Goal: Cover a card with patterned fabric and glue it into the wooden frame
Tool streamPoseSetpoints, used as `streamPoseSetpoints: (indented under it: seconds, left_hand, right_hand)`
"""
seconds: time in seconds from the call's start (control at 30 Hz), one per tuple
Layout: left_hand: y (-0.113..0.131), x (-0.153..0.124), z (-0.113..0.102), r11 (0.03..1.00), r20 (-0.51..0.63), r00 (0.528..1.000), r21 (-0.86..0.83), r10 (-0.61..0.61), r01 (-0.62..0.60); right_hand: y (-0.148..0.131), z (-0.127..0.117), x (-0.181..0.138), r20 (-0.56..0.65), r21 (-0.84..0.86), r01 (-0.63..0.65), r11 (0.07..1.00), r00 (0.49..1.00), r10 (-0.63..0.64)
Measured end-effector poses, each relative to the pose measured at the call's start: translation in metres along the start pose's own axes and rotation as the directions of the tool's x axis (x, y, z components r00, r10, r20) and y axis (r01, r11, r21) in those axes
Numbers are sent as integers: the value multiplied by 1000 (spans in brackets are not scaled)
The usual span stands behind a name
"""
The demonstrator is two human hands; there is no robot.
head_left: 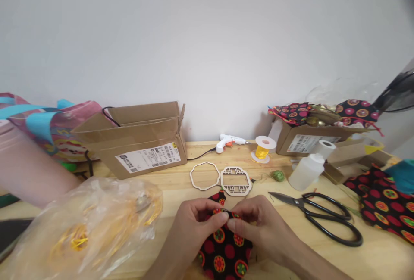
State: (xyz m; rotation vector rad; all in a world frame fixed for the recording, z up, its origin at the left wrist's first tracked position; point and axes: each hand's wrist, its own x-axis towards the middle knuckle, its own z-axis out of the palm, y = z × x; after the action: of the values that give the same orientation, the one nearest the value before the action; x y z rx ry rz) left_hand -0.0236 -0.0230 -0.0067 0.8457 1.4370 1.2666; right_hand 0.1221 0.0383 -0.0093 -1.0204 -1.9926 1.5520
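Black fabric with red and orange flower circles (223, 250) hangs between my two hands near the table's front edge. My left hand (199, 222) pinches its upper edge between thumb and fingers. From the other side my right hand (258, 222) grips the same edge, thumb on top, close to the left thumb. A corner of patterned cloth shows behind the fingers. Just beyond the hands lie a plain wooden outline frame (192, 178) and a lattice wooden frame (236, 191). To the right are black-handled scissors (310, 211), blades pointing left.
A white glue gun (228, 142) lies by the wall, beside a spool of yellow cord (262, 153). Cardboard boxes (152, 146) stand left and right. A plastic bag of yellow cord (106, 224) fills the front left. A white bottle (307, 172) and more patterned fabric (384, 202) sit right.
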Motion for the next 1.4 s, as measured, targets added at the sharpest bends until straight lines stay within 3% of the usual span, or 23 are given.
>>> streamPoseSetpoints:
  seconds: [0.27, 0.47, 0.6, 0.7, 0.93, 1.07, 1.4]
  left_hand:
    - [0, -1, 2, 1000, 15, 1000, 7, 11, -11]
    - [1, -5, 4, 1000, -26, 1000, 24, 5, -4]
    - [2, -6, 1, 991, 20, 995, -91, -95, 96]
    - [1, -3, -3, 990, 75, 993, -103, -88, 95]
    - [4, 1, 0, 1000, 38, 999, -2, -16, 16]
    - [3, -1, 2, 999, 43, 999, 33, 9, -10]
    - [7, -4, 2, 996, 69, 994, -9, -89, 90]
  right_hand:
    - [-4, -3, -2, 104, -59, 102, 993, 990, -95]
    - [-2, 2, 0, 86, 102, -27, 994, 996, 18]
    - [-5, 0, 3, 112, 266, -141, 954, 987, 114]
    - [-5, -4, 7, 125, 276, -133, 952, 987, 102]
    - [-4, -3, 9, 20, 277, -42, 960, 999, 38]
    - [-6, 1, 6, 21, 329, -62, 942, 998, 59]
    - [-6, -1, 9, 52, 354, -129, 926, 992, 118]
